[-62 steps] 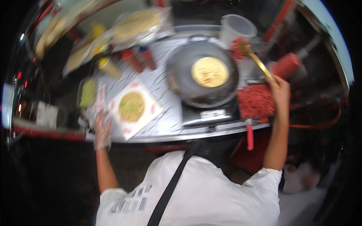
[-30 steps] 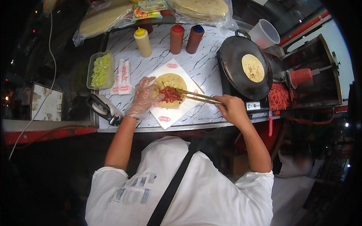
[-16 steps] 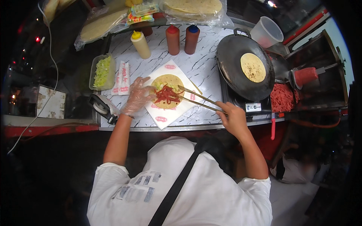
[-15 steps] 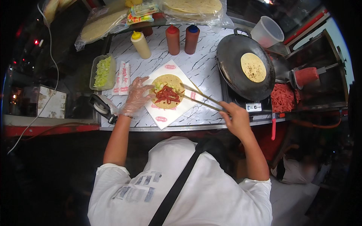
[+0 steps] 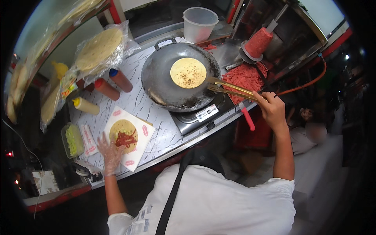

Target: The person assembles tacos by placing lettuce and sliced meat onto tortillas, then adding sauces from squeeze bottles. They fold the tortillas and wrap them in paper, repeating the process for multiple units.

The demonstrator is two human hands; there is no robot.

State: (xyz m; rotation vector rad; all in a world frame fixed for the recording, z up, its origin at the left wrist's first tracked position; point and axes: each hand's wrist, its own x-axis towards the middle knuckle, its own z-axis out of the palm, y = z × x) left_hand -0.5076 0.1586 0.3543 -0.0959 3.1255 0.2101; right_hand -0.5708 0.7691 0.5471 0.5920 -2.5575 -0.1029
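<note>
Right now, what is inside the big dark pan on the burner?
A single round tortilla lies flat in the pan, browned in spots. The tongs' tips reach over the rim beside it. Its underside is hidden.

right hand (image 5: 271,109) swung tongs (image 5: 230,88) from filled tortilla (image 5: 124,135) to pan (image 5: 181,76)
</note>
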